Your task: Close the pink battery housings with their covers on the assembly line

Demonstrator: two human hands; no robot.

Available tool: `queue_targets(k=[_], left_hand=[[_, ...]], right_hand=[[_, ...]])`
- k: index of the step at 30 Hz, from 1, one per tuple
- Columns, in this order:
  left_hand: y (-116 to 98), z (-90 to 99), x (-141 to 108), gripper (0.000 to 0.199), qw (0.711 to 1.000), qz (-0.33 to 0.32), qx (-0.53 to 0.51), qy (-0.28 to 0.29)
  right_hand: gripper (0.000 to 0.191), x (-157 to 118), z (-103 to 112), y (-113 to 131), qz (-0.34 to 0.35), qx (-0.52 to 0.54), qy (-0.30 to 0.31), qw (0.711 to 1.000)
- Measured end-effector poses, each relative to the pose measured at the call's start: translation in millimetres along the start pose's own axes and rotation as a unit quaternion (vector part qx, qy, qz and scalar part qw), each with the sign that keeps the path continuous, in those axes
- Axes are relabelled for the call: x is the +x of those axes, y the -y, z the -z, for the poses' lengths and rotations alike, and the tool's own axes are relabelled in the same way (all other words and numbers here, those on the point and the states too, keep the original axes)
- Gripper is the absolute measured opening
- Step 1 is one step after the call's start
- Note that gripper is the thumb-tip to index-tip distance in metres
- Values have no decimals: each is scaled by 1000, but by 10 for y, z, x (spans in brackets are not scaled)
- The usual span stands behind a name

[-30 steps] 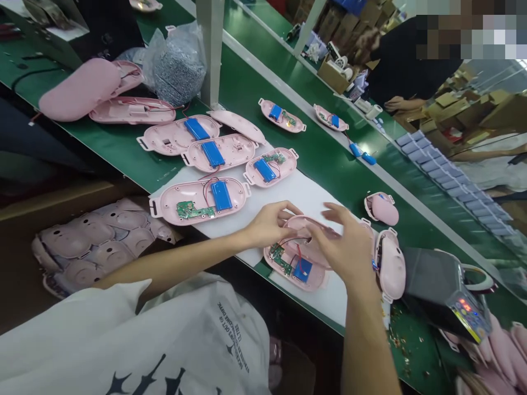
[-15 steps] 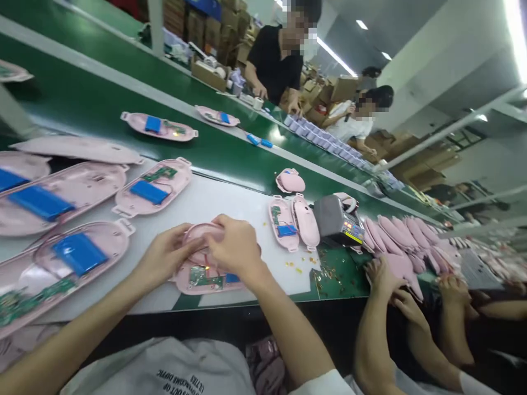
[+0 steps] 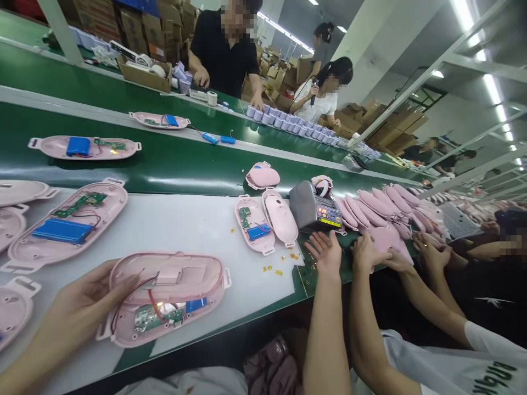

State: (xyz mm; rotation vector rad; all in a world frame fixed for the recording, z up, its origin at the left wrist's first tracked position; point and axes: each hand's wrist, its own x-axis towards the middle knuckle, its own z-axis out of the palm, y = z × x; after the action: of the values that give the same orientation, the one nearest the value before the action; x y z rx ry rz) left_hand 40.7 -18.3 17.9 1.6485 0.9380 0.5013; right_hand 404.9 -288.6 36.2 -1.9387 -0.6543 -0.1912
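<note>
My left hand point(image 3: 96, 288) grips the left end of a pink cover point(image 3: 189, 274), its inner side showing. The cover lies over a pink shell point(image 3: 127, 332) holding a green circuit board point(image 3: 158, 318) and a blue battery; red and black wires run between cover and shell. My right hand point(image 3: 325, 249) is held out, palm up and fingers spread, with nothing in it, just below a grey tape dispenser point(image 3: 304, 208). Left of the dispenser lie an open shell with a board and battery point(image 3: 255, 230) and a closed-looking pink piece point(image 3: 280, 216).
Small yellow tape bits point(image 3: 279, 272) lie near the mat's right edge. More open shells point(image 3: 68, 230) are at left. Pink shells point(image 3: 374, 206) are piled at right, beside a co-worker's hands point(image 3: 370, 255). Two people stand across the green bench point(image 3: 164, 175).
My right hand has left the cover and moved right, opening near the dispenser. My left hand still has the cover, now tilted so its inside shows. The view has turned right.
</note>
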Motion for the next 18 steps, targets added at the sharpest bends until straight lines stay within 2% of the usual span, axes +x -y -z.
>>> queue_targets(k=[4, 8, 10, 13, 14, 16, 17, 18], left_hand=[[-72, -37, -5, 27, 1000, -13, -5, -18], [-186, -33, -40, 33, 1000, 12, -29, 2], [-209, -21, -71, 37, 999, 20, -32, -2], [-166, -8, -86, 41, 998, 16, -62, 20], [-128, -5, -79, 42, 994, 14, -98, 41], [-37, 1, -64, 44, 982, 9, -174, 72], [5, 1, -63, 44, 975, 4, -207, 85], [38, 0, -68, 44, 969, -2, -230, 93]], right_hand=[[53, 138, 7, -215, -67, 81, 4, 994], [39, -73, 88, -208, -86, 125, -53, 987], [29, -299, 80, -39, -95, 147, -68, 982], [17, -597, -156, 492, -81, 192, -57, 976], [16, -658, -301, 733, -44, 198, -37, 978], [15, -721, -672, 1252, 78, 159, 92, 980], [14, -733, -882, 1498, 153, 140, 193, 959], [13, -738, -1093, 1712, 217, 117, 292, 924]])
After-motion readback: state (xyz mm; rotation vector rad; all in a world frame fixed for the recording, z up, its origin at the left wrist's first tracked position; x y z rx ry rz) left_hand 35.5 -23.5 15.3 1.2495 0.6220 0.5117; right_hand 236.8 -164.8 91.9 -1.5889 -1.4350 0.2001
